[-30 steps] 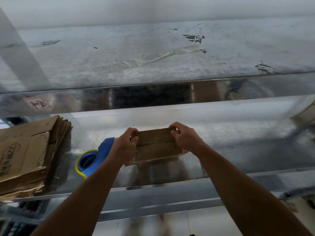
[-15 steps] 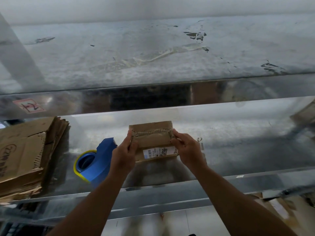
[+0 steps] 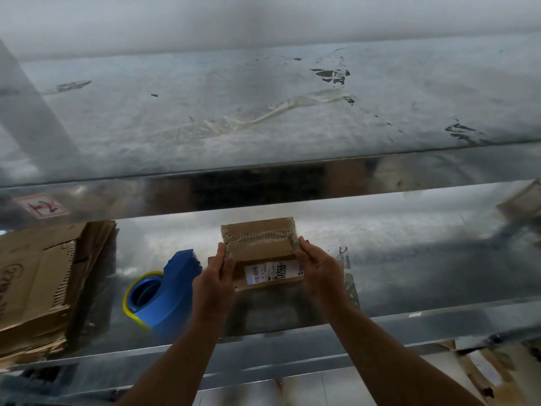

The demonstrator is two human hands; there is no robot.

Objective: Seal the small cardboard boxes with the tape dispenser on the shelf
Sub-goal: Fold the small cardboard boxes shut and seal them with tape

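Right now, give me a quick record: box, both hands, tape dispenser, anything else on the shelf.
held: box, white label on top, over the shelf
left side: left hand grips the box's left edge
right side: right hand grips its right edge
tool: tape dispenser, blue, on shelf left of box, untouched
other: flattened cardboard stacked far left

A small cardboard box (image 3: 260, 253) is held at mid-frame between the left hand (image 3: 215, 281) and the right hand (image 3: 320, 269), over the metal shelf (image 3: 409, 259). A blue tape dispenser (image 3: 164, 291) is seen just left; flattened cardboard (image 3: 44, 285) is stacked at the left edge.
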